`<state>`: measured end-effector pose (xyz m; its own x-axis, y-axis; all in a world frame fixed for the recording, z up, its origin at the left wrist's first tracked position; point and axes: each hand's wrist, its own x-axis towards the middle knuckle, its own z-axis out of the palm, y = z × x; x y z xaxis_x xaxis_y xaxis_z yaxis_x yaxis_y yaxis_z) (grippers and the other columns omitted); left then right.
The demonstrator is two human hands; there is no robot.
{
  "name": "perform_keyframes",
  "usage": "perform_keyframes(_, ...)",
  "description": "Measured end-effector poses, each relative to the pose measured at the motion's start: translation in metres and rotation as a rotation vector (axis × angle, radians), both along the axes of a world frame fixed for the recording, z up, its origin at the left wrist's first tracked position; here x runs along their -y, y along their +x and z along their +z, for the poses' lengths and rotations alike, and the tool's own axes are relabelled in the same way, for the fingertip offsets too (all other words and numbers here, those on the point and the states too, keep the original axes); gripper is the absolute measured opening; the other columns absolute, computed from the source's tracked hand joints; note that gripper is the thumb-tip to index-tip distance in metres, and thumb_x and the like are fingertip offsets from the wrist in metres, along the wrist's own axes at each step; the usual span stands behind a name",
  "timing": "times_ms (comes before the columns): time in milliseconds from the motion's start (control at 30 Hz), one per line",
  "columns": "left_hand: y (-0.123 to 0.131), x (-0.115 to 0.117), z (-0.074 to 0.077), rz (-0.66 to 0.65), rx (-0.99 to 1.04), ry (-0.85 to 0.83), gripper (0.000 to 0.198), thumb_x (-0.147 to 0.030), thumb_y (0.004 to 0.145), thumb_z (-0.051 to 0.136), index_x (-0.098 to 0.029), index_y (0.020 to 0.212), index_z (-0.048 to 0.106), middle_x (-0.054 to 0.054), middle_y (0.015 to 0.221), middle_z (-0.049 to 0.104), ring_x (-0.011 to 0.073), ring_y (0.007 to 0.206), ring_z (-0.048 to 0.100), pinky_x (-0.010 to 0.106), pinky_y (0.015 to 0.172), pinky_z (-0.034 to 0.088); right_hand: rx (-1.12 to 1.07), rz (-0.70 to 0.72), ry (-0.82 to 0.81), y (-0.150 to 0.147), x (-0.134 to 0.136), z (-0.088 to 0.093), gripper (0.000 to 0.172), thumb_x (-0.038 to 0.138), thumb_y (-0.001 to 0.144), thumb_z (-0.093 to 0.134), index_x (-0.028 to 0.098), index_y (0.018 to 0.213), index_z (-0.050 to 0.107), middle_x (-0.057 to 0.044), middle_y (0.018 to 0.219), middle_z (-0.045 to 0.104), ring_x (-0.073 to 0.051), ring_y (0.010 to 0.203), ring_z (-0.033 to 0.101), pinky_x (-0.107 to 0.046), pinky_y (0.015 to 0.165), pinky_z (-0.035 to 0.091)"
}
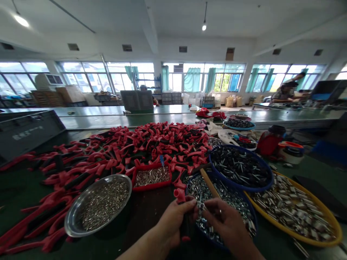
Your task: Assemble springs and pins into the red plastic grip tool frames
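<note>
My left hand (173, 218) is closed around a red plastic handle (179, 195) with a black grip, held upright over the table's front. Close to its right side is my right hand (226, 220), with thumb and fingers pinched together. Shiny metal shows between the two hands, but I cannot tell whether it is in my right fingers or in the basket behind. Under and behind my right hand lies a blue basket (253, 209) of small metal fittings, with a wooden-handled tool (210, 183) resting across it.
Many red-and-black handles (151, 141) are heaped behind. A steel bowl (127, 184) and red tray (153, 187) hold small metal pieces. At right are a blue basket (267, 182) of black-headed parts and a yellow basket (337, 231) of metal sleeves. A person (283, 94) sits far right.
</note>
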<state>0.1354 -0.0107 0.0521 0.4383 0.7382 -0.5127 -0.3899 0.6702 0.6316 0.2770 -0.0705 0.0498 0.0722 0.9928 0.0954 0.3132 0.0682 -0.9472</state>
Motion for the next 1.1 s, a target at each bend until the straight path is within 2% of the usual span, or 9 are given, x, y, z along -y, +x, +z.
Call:
perform_keyframes(167,-0.018,0.005,0.005,0.062,0.051,-0.149,0.008,-0.006,0.078,0.056,-0.011,0.084,0.053,0.003,0.059,0.06,0.0078,0.049,0.059,0.015,0.05,0.05,-0.05,-0.025,-0.05,-0.012,-0.002,-0.005,0.026,0.041,0.073,0.062,0.019,0.087,0.062,-0.001,0.074,0.062,-0.015,0.06,0.058,-0.026,0.055,0.049)
perform_keyframes(367,-0.033,0.008,0.005,0.125,0.09,-0.168,0.009,-0.006,0.077,0.057,-0.012,0.083,0.053,0.003,0.064,0.061,0.0083,0.051,0.06,0.014,0.05,0.05,-0.072,0.001,-0.006,-0.035,-0.002,0.006,0.023,0.038,0.075,0.061,0.02,0.089,0.063,-0.003,0.083,0.063,-0.016,0.068,0.058,-0.025,0.056,0.049)
perform_keyframes(500,-0.044,0.007,-0.002,0.151,0.112,-0.179,0.009,-0.005,0.077,0.057,-0.013,0.081,0.054,0.003,0.064,0.061,0.0083,0.053,0.06,0.015,0.053,0.05,-0.079,0.024,-0.056,-0.044,-0.007,0.004,0.024,0.038,0.073,0.063,0.018,0.086,0.065,-0.003,0.077,0.064,-0.015,0.062,0.057,-0.026,0.054,0.049)
perform_keyframes(633,-0.052,0.011,-0.017,0.142,0.097,-0.157,0.01,-0.007,0.076,0.059,-0.013,0.081,0.053,0.001,0.062,0.059,0.0068,0.052,0.058,0.015,0.053,0.048,-0.121,-0.053,-0.076,-0.05,-0.012,-0.002,0.026,0.037,0.068,0.069,0.017,0.085,0.066,-0.005,0.078,0.067,-0.02,0.071,0.062,-0.029,0.066,0.051)
perform_keyframes(700,-0.054,0.016,-0.024,0.106,0.091,-0.05,0.011,-0.01,0.075,0.061,-0.013,0.08,0.052,0.0,0.059,0.058,0.0057,0.05,0.055,0.014,0.051,0.045,-0.135,-0.09,-0.022,-0.056,-0.014,-0.001,0.027,0.036,0.067,0.069,0.018,0.087,0.064,-0.006,0.083,0.067,-0.022,0.081,0.063,-0.032,0.073,0.051)
perform_keyframes(800,-0.061,0.02,-0.029,0.033,0.086,0.119,0.019,-0.02,0.071,0.067,-0.012,0.08,0.052,-0.001,0.059,0.056,0.0066,0.051,0.053,0.016,0.051,0.043,-0.166,-0.044,0.022,-0.069,-0.017,0.007,0.032,0.037,0.071,0.066,0.021,0.097,0.058,-0.007,0.087,0.067,-0.024,0.088,0.063,-0.036,0.078,0.051)
perform_keyframes(900,-0.074,0.02,-0.03,-0.03,-0.024,0.139,0.035,-0.029,0.061,0.074,-0.016,0.084,0.05,-0.002,0.064,0.056,0.0108,0.057,0.055,0.019,0.048,0.044,-0.121,-0.007,0.049,-0.081,-0.02,0.021,0.034,0.037,0.073,0.063,0.021,0.102,0.055,-0.007,0.087,0.066,-0.024,0.088,0.063,-0.038,0.079,0.051)
perform_keyframes(967,-0.082,0.019,-0.032,-0.112,-0.112,0.141,0.041,-0.034,0.058,0.075,-0.018,0.084,0.048,-0.003,0.064,0.055,0.0114,0.053,0.055,0.019,0.043,0.041,-0.088,0.031,0.071,-0.089,-0.021,0.031,0.033,0.036,0.075,0.062,0.021,0.103,0.053,-0.007,0.09,0.065,-0.023,0.088,0.063,-0.037,0.08,0.051)
perform_keyframes(1100,-0.092,0.018,-0.037,-0.238,-0.204,0.208,0.041,-0.041,0.063,0.069,-0.02,0.087,0.045,-0.004,0.063,0.055,0.0093,0.043,0.051,0.017,0.037,0.034,-0.07,0.171,0.111,-0.108,-0.025,0.038,0.024,0.03,0.08,0.056,0.024,0.103,0.051,-0.005,0.097,0.061,-0.019,0.091,0.062,-0.032,0.08,0.051)
